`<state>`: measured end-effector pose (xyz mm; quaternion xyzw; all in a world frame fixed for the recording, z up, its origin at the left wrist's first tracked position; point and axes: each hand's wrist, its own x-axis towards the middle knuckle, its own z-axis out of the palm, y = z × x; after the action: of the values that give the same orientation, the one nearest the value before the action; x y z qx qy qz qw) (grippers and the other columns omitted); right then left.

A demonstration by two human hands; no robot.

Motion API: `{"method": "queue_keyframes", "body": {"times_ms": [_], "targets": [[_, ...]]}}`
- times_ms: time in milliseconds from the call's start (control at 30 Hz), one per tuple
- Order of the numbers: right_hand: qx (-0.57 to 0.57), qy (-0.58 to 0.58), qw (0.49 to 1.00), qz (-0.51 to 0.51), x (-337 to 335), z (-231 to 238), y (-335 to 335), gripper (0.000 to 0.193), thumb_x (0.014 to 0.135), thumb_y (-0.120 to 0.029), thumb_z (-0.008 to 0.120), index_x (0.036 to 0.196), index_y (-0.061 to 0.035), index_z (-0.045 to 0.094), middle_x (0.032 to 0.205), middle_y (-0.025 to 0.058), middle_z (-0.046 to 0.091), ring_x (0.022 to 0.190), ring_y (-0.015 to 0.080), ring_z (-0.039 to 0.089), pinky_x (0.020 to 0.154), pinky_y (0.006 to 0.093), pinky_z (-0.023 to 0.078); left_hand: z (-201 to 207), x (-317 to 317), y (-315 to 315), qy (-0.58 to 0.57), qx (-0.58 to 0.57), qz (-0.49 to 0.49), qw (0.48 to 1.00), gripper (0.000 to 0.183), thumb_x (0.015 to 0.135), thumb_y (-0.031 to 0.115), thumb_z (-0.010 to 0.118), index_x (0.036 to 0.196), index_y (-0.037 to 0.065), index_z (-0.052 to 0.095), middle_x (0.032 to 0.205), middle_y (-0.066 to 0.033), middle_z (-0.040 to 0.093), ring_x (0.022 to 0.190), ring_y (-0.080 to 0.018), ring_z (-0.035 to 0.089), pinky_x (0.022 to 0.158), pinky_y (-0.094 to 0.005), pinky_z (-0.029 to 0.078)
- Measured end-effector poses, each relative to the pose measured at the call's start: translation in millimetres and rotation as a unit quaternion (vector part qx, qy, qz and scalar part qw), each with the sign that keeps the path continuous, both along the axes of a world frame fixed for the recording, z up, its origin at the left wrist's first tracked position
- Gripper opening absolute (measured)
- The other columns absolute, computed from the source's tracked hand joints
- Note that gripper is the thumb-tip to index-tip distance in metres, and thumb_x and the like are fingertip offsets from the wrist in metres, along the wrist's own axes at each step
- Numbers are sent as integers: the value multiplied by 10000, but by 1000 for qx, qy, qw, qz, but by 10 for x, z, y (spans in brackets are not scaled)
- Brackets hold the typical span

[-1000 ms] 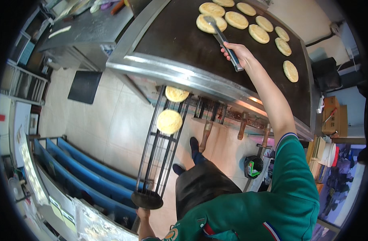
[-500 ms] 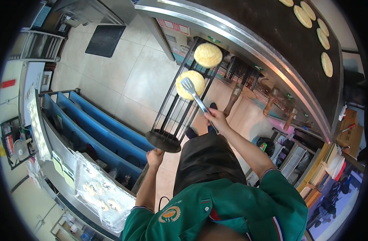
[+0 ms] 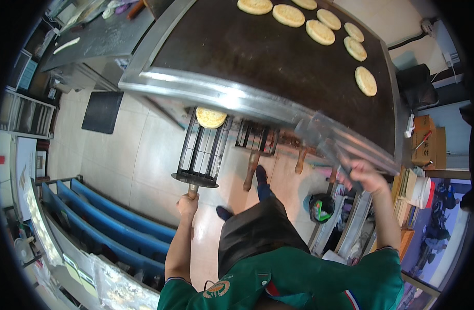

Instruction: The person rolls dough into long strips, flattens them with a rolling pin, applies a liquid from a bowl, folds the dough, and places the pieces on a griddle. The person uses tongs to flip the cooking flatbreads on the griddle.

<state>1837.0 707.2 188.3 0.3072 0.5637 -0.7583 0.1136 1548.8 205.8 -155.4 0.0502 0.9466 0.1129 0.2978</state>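
My left hand (image 3: 187, 205) is closed around the wooden handle of a long black wire rack (image 3: 200, 160) with a round dark plate at its near end. One round golden flatbread (image 3: 211, 118) lies on the rack, partly hidden under the front edge of the griddle (image 3: 221, 51). The rack's far end is out of sight beneath it. My right hand (image 3: 366, 175) grips a pair of metal tongs (image 3: 325, 142), smeared by motion, in front of the griddle's right front edge. Several pale flatbreads (image 3: 320, 32) lie on the griddle's far right part.
More racks with wooden handles (image 3: 251, 170) stick out below the griddle. Blue dividers (image 3: 118, 217) stand at the left, beside a plastic-covered tray (image 3: 120, 284). A steel table (image 3: 102, 39) is at the back left. A black mat (image 3: 102, 112) lies on the floor.
My left hand has pushed the rack under the griddle; one of its two flatbreads is now out of sight. My right hand has swung right with the tongs, away from the rack. The view has shifted.
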Motion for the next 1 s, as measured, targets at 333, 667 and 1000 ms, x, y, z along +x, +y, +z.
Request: {"method": "queue_keyframes", "body": {"times_ms": [333, 667, 1000], "targets": [[21, 5, 980, -200, -2136, -535, 2814, 321, 991, -275, 668, 1136, 11, 649, 911, 84, 711, 681, 121, 675, 597, 267, 600, 104, -675, 1474, 115, 5, 20, 993, 546, 830, 444, 753, 1198, 56, 646, 1112, -167, 699, 1090, -334, 635, 1119, -556, 300], [-1, -43, 987, -156, 294, -165, 2106, 389, 952, -260, 687, 1205, 34, 656, 916, 138, 737, 662, 155, 699, 538, 245, 567, 293, 1027, 2270, -93, 126, -3, 988, 484, 769, 486, 819, 863, 42, 651, 793, -117, 731, 823, -333, 704, 1132, -603, 308], [93, -38, 951, -292, 246, -430, 2678, 311, 993, -322, 658, 1003, -11, 656, 802, 46, 679, 599, 107, 616, 510, 236, 542, 57, 1392, 1820, 13, 108, -6, 994, 353, 854, 399, 729, 900, 50, 752, 849, -181, 745, 841, -359, 718, 966, -499, 451]]}}
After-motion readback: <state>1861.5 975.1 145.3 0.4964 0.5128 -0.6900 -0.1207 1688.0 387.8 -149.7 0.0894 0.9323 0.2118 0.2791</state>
